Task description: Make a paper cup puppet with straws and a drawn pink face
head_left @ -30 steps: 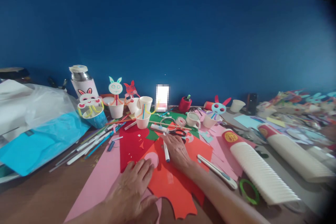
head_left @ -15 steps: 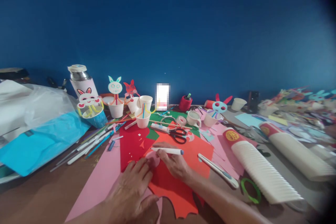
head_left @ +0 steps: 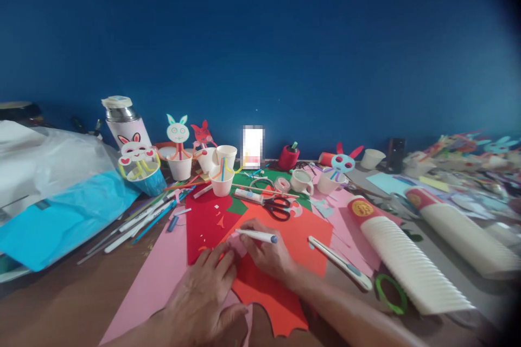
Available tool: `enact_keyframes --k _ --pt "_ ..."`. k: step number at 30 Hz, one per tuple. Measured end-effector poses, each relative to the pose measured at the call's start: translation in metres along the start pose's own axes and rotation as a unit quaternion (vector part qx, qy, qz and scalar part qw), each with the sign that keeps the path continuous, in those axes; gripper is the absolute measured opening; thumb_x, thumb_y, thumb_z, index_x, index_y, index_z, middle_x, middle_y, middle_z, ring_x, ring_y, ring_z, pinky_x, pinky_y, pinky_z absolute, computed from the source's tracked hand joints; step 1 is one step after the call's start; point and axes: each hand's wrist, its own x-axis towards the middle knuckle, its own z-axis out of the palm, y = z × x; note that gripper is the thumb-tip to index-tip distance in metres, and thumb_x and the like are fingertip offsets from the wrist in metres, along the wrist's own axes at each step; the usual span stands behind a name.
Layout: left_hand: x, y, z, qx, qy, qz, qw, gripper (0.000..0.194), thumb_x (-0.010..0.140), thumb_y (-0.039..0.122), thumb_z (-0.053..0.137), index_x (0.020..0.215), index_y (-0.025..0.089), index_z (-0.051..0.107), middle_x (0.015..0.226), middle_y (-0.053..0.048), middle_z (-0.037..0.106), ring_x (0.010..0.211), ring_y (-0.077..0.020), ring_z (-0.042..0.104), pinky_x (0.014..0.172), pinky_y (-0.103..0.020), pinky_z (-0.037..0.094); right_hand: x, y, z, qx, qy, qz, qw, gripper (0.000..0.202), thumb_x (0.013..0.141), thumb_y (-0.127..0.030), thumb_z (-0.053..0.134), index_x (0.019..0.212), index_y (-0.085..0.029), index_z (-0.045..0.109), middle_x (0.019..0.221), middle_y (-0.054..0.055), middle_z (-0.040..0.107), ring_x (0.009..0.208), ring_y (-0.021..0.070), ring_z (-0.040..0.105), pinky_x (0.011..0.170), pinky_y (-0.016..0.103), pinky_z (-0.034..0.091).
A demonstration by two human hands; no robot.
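Note:
In my right hand is a white marker pen with a blue end, its tip pointing left over a small pink paper piece. My left hand lies flat with fingers stretched out, fingertips at the near edge of that pink piece. Both hands rest over an orange paper sheet with a scalloped near edge. Beneath it lie a dark red sheet and a large pink sheet. Black-handled scissors and a glue stick are just beyond the right hand.
A utility knife, green tape ring and stacked paper cups lie to the right. Paper cups with rabbit-faced cutouts stand at the back, near a flask. Several pens and a blue packet are left.
My right hand has shifted slightly, and the marker has tilted so its blue end sits lower and farther left. My left hand stays nearly in place. The camera view has moved slightly.

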Motion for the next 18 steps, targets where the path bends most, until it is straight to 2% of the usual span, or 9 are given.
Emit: enact_keyframes --k 4,9,14,18 --pt "0.0 0.001 -0.001 -0.002 -0.009 -0.005 1.0 0.061 0.089 0.06 0.041 0.133 0.018 0.049 0.131 -0.013 0.054 0.121 -0.0355 0.045 0.098 -0.049 0.036 0.002 0.002 0.003 0.041 0.019 0.022 0.999 0.013 0.09 -0.028 0.047 0.091 -0.019 0.057 0.08 0.003 0.066 0.071 0.0152 0.062 0.067 0.025 0.047" --pt "0.004 0.004 -0.01 0.003 -0.022 -0.002 1.0 0.062 0.09 0.062 0.036 0.131 0.017 0.052 0.13 -0.014 0.056 0.12 -0.0354 0.047 0.097 -0.049 0.038 0.004 0.007 0.01 0.128 0.046 0.093 0.986 0.007 0.084 -0.026 0.056 0.08 -0.019 0.056 0.069 -0.001 0.06 0.061 0.0128 0.055 0.057 0.024 0.044" --pt "0.004 0.003 -0.008 -0.008 -0.042 -0.01 0.999 0.062 0.09 0.061 0.036 0.131 0.017 0.051 0.131 -0.014 0.055 0.122 -0.0369 0.045 0.098 -0.052 0.037 0.012 0.002 0.004 0.211 0.028 0.153 0.965 0.009 0.08 -0.023 0.058 0.073 -0.018 0.055 0.063 -0.001 0.059 0.057 0.0124 0.055 0.053 0.023 0.043" --pt "0.004 0.004 -0.007 -0.028 -0.06 -0.027 0.997 0.06 0.089 0.061 0.037 0.13 0.02 0.052 0.133 -0.012 0.055 0.124 -0.0379 0.043 0.098 -0.057 0.035 0.02 0.0 0.003 0.268 0.01 0.172 0.948 0.011 0.078 -0.024 0.06 0.072 -0.017 0.054 0.06 -0.001 0.06 0.056 0.0122 0.056 0.051 0.023 0.042"
